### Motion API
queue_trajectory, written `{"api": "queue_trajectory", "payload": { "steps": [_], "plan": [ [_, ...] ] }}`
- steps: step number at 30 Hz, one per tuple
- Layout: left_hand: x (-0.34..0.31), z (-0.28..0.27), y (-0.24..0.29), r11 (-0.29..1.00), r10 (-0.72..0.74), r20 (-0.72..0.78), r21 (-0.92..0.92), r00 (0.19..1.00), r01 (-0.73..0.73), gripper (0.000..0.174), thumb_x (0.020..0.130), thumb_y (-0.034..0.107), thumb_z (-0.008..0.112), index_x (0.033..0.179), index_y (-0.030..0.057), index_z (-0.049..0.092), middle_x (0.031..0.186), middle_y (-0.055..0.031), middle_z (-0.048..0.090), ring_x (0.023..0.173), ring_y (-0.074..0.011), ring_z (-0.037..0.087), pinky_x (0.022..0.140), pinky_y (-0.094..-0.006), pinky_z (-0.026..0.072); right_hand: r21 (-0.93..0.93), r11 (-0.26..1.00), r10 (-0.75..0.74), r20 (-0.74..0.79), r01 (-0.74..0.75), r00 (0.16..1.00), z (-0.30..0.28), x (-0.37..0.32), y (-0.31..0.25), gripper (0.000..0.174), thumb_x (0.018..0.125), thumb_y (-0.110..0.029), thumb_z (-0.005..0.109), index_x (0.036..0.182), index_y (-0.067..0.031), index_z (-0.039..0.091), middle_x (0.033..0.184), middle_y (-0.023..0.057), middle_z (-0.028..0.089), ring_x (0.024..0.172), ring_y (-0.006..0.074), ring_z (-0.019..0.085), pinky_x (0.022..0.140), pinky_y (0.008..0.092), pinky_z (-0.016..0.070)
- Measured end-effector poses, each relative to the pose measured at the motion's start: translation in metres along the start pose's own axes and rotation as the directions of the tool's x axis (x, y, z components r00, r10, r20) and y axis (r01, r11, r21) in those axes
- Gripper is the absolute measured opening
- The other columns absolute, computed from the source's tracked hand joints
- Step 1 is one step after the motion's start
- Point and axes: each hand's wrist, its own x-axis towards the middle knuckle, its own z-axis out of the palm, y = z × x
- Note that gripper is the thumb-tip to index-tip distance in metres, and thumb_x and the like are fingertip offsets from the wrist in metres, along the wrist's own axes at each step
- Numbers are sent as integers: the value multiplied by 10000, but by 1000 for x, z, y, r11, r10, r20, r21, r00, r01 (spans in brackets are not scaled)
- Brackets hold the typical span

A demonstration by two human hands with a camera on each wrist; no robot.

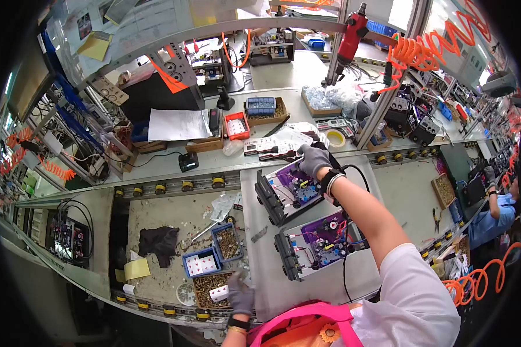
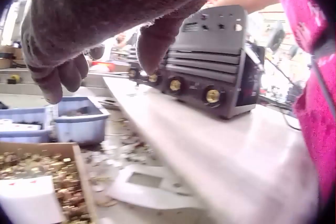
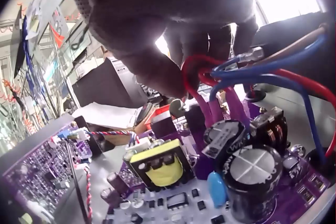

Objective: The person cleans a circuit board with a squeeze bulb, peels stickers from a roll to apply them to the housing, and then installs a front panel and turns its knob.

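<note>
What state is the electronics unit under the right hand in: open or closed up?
Open: in the electronics unit, the purple circuit board and a large capacitor show uncovered.

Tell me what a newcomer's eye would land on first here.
Probably the two open units with purple circuit boards on the pale surface at the head view's centre, the gloved right hand at the farther one. Next, the orange coiled hose at upper right, a red tool left of it, and the bright pink garment at the bottom edge.
</note>
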Motion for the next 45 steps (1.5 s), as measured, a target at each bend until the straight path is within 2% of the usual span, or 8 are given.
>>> {"api": "queue_trajectory", "payload": {
  "steps": [2, 7, 11, 18, 21, 25, 35, 45],
  "plan": [
    [0, 17, 39, 994, 46, 257, 85, 965, -70, 710, 647, 128, 751, 1252, 8, 398, 1220, -161, 465, 1167, -283, 467, 1012, -351, 373, -46, 999, -2, 14, 3, 1000, -1, -3, -4, 444, 694, -180, 670, 1128, -142, 582, 959, 151, 653, 972, 313, 604, 857, 401, 415],
    [-3, 77, 82, 970, 208, 255, 68, 944, -232, 749, 638, 178, 765, 1261, 17, 381, 1145, -175, 515, 1098, -309, 514, 970, -371, 406, -156, 987, -78, -180, 50, 980, -8, -11, -3, 592, 701, -181, 665, 1257, -129, 470, 1167, 170, 528, 1105, 328, 512, 878, 442, 408],
    [-1, 105, 87, 988, 127, 171, 60, 977, -139, 847, 574, 228, 802, 1269, 21, 364, 1056, -172, 514, 969, -355, 520, 834, -424, 432, 345, 926, -54, -285, 155, 957, -49, -25, 30, 542, 727, -230, 700, 1198, -56, 496, 1080, 195, 587, 1002, 319, 587, 861, 373, 464],
    [-4, 97, 78, 985, 172, 56, -39, 984, -170, 530, 651, 209, 720, 1103, 65, 483, 937, -158, 558, 864, -359, 559, 752, -432, 456, 405, 902, -98, -140, 147, 985, -128, -117, 120, 237, 765, -171, 678, 937, -14, 633, 796, 89, 657, 730, 164, 617, 696, 298, 490],
    [-22, 71, 11, 977, 115, 179, 158, 977, -144, 636, 652, 262, 746, 1181, 53, 461, 1013, -161, 570, 934, -345, 569, 827, -407, 460, 643, 765, -17, 91, -46, 996, -90, -144, 171, 181, 767, -164, 702, 870, -20, 665, 806, 65, 673, 745, 108, 605, 697, 284, 487],
    [-50, 26, 26, 986, 117, 192, -138, 974, -91, 720, 651, 310, 779, 1227, 48, 436, 1073, -178, 580, 946, -346, 600, 803, -372, 490, 544, 836, -58, 225, -76, 973, -24, -154, 180, 249, 727, -240, 728, 869, -36, 711, 790, 118, 691, 707, 169, 631, 685, 299, 493],
    [-86, 3, 53, 999, -36, 235, 9, 971, 35, 608, 686, 278, 753, 1185, 61, 481, 1020, -172, 605, 909, -344, 617, 770, -377, 496, 769, 535, 166, 310, -349, 936, 93, -100, 127, 260, 728, -195, 744, 871, 16, 691, 782, 74, 671, 717, 148, 592, 686, 286, 472],
    [-89, 1, 64, 996, -76, 272, 71, 959, 59, 559, 699, 262, 740, 1163, 64, 498, 999, -170, 613, 894, -344, 620, 761, -381, 496, 869, 420, 217, 181, -259, 959, 137, -93, 133, 251, 724, -158, 719, 902, 14, 678, 824, 99, 675, 762, 181, 613, 720, 308, 482]
  ]
}}
